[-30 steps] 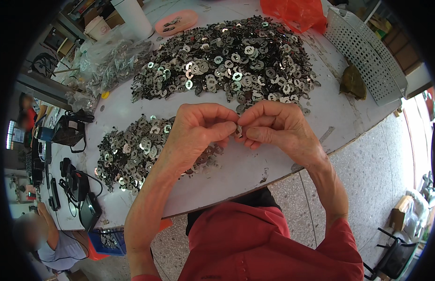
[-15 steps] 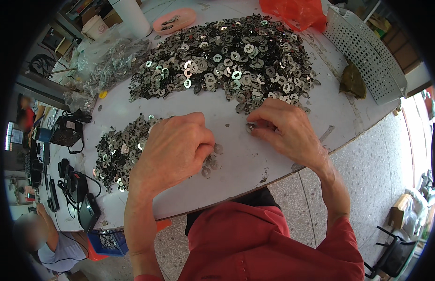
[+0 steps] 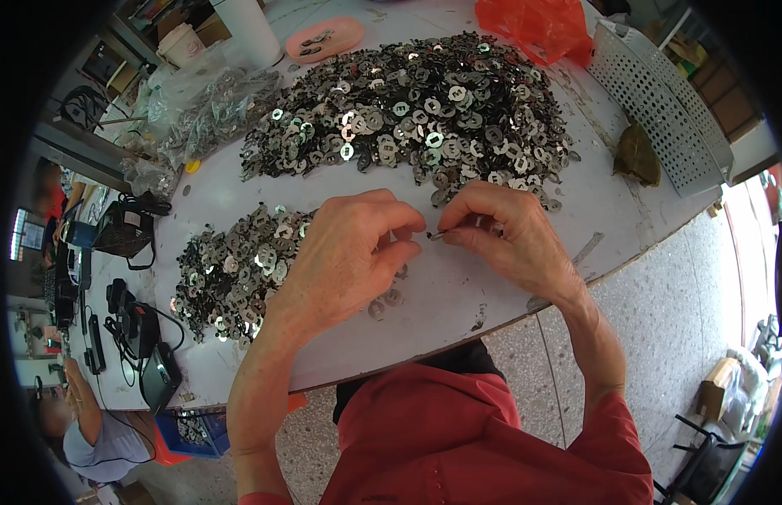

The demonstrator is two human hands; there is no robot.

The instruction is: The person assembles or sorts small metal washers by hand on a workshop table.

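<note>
My left hand (image 3: 345,252) and my right hand (image 3: 509,236) meet above the white table (image 3: 492,286), fingertips almost touching. Between them sits a small metal piece (image 3: 436,236), pinched in my right fingers with my left thumb and forefinger closing on it. A large heap of silvery and dark metal washers (image 3: 416,118) lies just beyond my hands. A smaller pile of the same washers (image 3: 231,269) spreads under and left of my left hand. A few loose washers (image 3: 383,305) lie near my left wrist.
Clear plastic bags of metal parts (image 3: 206,109) lie at the far left, a pink tray (image 3: 324,38) and white cups at the back, an orange bag (image 3: 534,25) and a perforated white basket (image 3: 660,101) at the right. Another person (image 3: 92,429) sits at lower left by dark tools.
My hands dropped apart to the table, the left over the small pile and the right at the big heap's edge, and have now come together again on a small piece.
</note>
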